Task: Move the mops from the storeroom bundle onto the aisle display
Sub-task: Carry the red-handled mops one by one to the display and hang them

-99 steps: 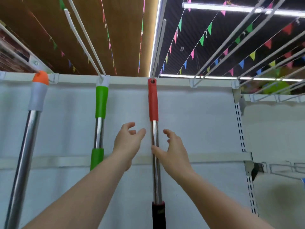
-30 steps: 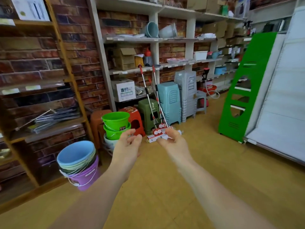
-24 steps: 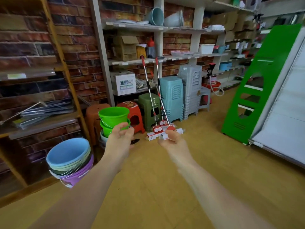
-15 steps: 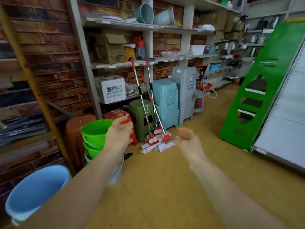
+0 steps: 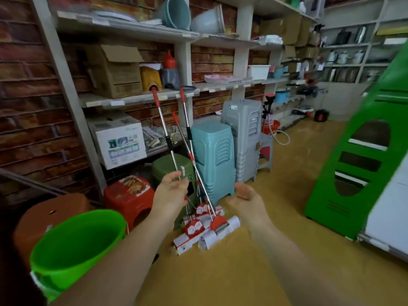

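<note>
Left hand point(image 5: 171, 192) hides the mops point(image 5: 187, 151) midway — contact unclear.

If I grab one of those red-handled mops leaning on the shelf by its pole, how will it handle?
The mop probably lifts stiffly, given its straight metal pole. It may swing bottom-heavy, since the wrapped sponge head sits at the far end. Its neighbours lean alongside and could slide or topple.

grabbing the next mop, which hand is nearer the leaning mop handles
Left. The left hand is reaching up beside the mop handles, not yet gripping them; the right hand hangs open farther to their right.
</note>
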A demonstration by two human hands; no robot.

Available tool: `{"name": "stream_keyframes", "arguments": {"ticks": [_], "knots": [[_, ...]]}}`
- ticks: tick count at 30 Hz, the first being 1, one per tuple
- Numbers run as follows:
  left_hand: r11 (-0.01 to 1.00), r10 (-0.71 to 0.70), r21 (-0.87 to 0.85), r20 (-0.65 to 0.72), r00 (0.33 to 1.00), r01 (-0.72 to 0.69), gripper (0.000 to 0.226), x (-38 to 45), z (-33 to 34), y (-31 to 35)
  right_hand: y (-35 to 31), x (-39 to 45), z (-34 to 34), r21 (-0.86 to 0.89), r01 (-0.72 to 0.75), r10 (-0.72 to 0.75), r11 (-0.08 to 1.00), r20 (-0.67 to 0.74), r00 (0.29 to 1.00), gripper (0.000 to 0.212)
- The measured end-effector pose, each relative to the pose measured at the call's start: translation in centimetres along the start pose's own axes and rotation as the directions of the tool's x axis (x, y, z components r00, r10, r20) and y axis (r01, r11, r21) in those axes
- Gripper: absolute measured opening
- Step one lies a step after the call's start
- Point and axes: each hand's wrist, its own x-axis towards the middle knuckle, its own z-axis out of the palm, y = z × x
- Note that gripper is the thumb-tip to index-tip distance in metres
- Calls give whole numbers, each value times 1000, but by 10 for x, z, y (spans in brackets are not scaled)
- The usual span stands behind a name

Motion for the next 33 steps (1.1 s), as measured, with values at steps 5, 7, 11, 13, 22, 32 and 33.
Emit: {"name": "stream_keyframes", "arguments": {"ticks": [5,7,11,13,22,32,33], "knots": [[998,-59,-21,-53,997,58,33,120,18,-2,-25,129,20,-27,-8,8,1000,27,1000,50],[997,-71,-23,-89,993,69,34,172,17,-5,-31,176,36,-48,7,-4,999,59,998,49],[999,-50,-15,-120,991,49,35,278,19,-7,-35,271,68,-75,13,-9,997,59,998,48],[999,-54,-17,-129,990,52,35,327,23,-5,-36,314,85,-92,-1,6,996,54,998,46],[998,-54,24,-33,998,54,36,524,84,5,-53,503,123,-118,-54,61,992,58,996,48],[989,-144,-3,-72,987,145,36,721,133,-30,-46,700,192,-215,-55,90,975,157,983,51],[989,-145,-7,-83,986,145,35,740,136,-32,-46,717,200,-233,-51,92,971,168,982,51]]}}
